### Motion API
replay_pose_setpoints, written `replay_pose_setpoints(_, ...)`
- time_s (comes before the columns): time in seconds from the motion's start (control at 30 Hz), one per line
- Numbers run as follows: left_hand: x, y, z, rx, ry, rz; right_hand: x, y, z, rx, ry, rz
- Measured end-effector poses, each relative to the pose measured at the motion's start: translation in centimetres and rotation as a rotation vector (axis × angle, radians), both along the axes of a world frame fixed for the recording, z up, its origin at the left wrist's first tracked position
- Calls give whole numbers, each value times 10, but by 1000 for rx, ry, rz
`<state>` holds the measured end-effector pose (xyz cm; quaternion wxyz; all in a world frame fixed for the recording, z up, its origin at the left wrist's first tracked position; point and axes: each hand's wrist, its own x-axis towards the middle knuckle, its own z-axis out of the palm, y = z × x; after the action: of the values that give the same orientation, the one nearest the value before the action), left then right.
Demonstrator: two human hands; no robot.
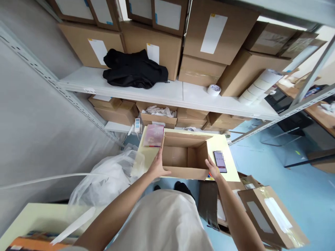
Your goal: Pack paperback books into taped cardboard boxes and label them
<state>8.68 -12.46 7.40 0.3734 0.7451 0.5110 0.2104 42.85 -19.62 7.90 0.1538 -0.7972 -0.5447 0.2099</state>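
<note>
An open cardboard box (pixel 184 172) rests on a pale yellow table (pixel 142 158), and its visible inside holds nothing. My left hand (pixel 157 167) grips the box's left side, thumb along the front wall. At the right front corner, my right hand (pixel 213 169) closes on the wall with the thumb near the rim. Just right of the box lies a phone (pixel 220 162) with a lit screen. A pink-purple packet (pixel 153 135) lies at the table's back left. Something small and orange-red, partly hidden, shows by my right hand.
Shelves (pixel 167 91) behind carry closed cartons, a black garment (pixel 134 69), a tape roll (pixel 214 90) and stacked tape rolls (pixel 260 87). Left of the table is a heap of clear plastic (pixel 104 181). Cartons (pixel 272 216) stand on the floor at right.
</note>
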Motion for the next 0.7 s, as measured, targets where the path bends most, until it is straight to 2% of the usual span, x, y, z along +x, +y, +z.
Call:
replay_pose_setpoints(0.07,0,-4,-5,-8,-51,19,-8,1,-1,15,57,-46)
replay_pose_setpoints(0.1,-1,-7,-8,-17,-73,25,-12,1,2,27,16,-85)
replay_pose_setpoints(0.2,-4,-16,-17,-39,-122,38,-39,-4,19,142,-260,-112)
replay_pose_setpoints(0.27,-6,-22,-24,-33,-143,58,-71,-4,33,201,-363,61)
replay_pose_setpoints(0.3,-7,-24,-27,-30,-151,64,-91,-2,39,206,-354,223)
replay_pose_setpoints(0.37,-10,-26,-32,-31,-164,55,-131,6,47,145,-267,579)
replay_pose_setpoints(0.43,-16,-27,-35,-30,-170,14,-166,19,52,57,-220,751)
replay_pose_setpoints(0.5,-25,-26,-35,-13,-173,-34,-188,33,54,-24,-198,825)
replay_pose_setpoints(0.6,-42,-20,-34,27,-203,-43,-197,47,56,-91,-164,890)
replay_pose_setpoints(0.63,-47,-14,-34,32,-214,19,-196,50,56,-101,-154,902)
replay_pose_setpoints(0.7,-55,3,-34,12,-212,232,-193,53,56,-114,-139,911)
